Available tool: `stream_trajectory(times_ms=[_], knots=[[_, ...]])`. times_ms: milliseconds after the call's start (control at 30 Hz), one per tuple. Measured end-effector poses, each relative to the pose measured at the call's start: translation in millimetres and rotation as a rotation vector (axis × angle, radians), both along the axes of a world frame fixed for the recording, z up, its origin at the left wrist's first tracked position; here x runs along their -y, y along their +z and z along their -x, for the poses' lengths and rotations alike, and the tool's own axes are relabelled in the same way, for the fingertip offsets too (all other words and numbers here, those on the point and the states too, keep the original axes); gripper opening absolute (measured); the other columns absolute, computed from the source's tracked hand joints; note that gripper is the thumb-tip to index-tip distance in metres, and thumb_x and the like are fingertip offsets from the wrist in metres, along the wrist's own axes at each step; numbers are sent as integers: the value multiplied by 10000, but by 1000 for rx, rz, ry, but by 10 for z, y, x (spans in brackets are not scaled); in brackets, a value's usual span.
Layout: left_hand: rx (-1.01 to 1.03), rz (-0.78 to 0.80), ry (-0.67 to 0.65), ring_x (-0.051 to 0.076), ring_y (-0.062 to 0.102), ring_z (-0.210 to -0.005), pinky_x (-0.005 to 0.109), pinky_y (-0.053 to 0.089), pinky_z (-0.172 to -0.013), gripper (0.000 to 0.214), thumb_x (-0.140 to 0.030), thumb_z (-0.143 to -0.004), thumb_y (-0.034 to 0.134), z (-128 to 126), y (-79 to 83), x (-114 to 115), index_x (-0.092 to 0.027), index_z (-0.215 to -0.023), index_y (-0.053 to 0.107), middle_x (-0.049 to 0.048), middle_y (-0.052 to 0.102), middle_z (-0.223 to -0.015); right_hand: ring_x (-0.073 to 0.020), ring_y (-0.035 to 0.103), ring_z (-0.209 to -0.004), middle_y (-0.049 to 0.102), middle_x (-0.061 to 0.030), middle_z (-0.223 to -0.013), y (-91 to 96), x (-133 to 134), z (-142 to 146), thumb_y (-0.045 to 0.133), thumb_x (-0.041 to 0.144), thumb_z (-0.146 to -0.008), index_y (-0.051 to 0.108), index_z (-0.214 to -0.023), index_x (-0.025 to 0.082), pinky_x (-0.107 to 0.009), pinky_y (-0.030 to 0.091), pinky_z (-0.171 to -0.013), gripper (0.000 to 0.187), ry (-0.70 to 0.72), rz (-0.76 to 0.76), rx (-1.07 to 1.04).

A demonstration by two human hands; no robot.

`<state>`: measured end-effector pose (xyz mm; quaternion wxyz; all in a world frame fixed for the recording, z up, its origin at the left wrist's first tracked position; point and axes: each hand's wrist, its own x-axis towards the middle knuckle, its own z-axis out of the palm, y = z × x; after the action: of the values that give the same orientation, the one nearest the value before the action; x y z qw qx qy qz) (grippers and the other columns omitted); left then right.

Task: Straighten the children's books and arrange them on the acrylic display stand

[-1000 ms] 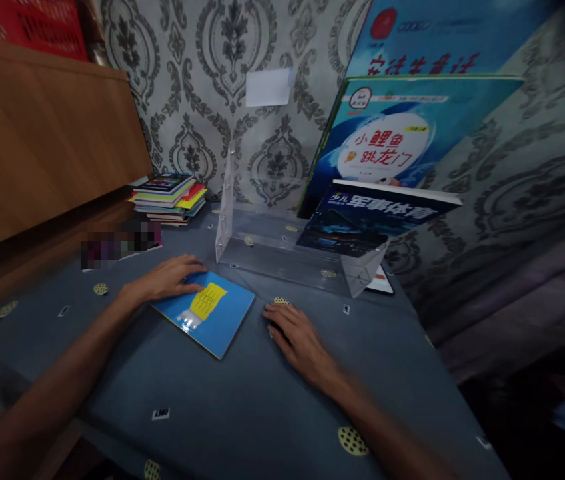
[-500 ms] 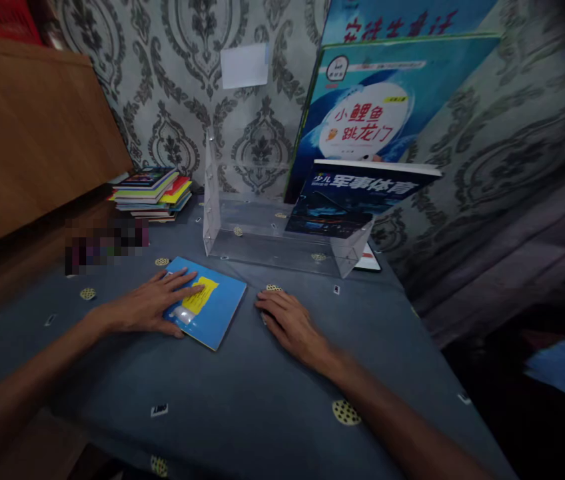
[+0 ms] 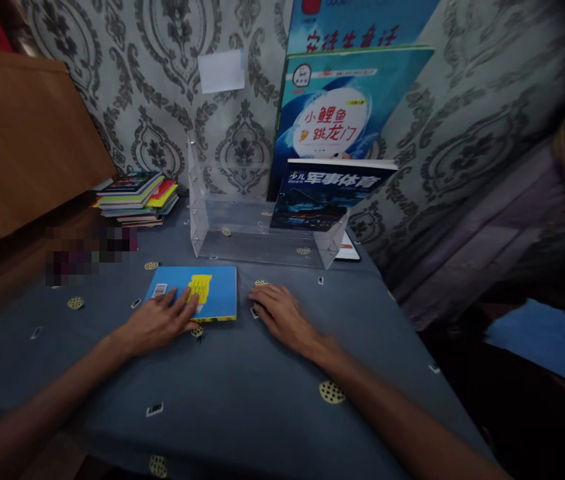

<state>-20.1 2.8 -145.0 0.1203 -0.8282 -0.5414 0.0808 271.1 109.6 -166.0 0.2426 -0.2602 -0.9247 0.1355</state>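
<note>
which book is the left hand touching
The blue book with the yellow patch, lying flat under the left hand; neither hand touches the books in the clear rack or the stack at back left.

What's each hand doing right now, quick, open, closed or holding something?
Left hand: open, resting on the blue book, not visibly gripping it.
Right hand: open, loosely curled, on the table beside the book, nothing seen in it.

Wooden panel [image 3: 22, 133]: at left edge of counter [image 3: 242, 407]. Patterned wall [image 3: 162, 47]: rises behind far edge, bears one white card [image 3: 221, 71]. Blue cloth [image 3: 547, 347]: beyond right edge.
</note>
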Motion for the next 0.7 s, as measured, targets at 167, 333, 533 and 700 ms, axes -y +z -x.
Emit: stream_trajectory(times_ms=[167, 333, 533, 700], knots=[[-62, 31, 205, 415, 682, -1035, 506, 577, -778, 509, -400, -1047, 362, -786, 80, 61, -47, -1350, 569, 327, 617, -1255, -264, 645, -1069, 723, -107, -1160, 33, -68, -43, 491, 130, -970, 657, -1157, 173, -424, 484, -923, 254, -168, 37, 30], [58, 154, 313, 345, 713, -941, 439, 566, -759, 472, -465, -1026, 407, -786, 391, -134, -156, -1326, 600, 185, 721, -1063, -269, 603, -1194, 680, -127, -1280, 46, -96, -82, 498, 148, -969, 655, -1221, 171, -440, 464, -991, 298, -187, 48, 83], [205, 144, 291, 300, 540, -1286, 437, 463, -1042, 535, -473, -1009, 384, -55, 384, -302, -261, -1498, 432, 110, 522, -1461, -282, 420, -1429, 546, -119, -1478, 57, -55, -79, 483, 243, -1001, 586, -1372, 191, -525, 331, -1150, 388, -99, 48, 188], [77, 160, 481, 324, 648, -1082, 415, 542, -809, 518, -490, -1007, 373, -260, 378, -77, -263, -1462, 476, 134, 634, -1207, -259, 470, -1390, 589, -100, -1436, 15, -60, -135, 473, 230, -998, 609, -1342, 219, -506, 341, -1142, 370, -69, 42, 132]])
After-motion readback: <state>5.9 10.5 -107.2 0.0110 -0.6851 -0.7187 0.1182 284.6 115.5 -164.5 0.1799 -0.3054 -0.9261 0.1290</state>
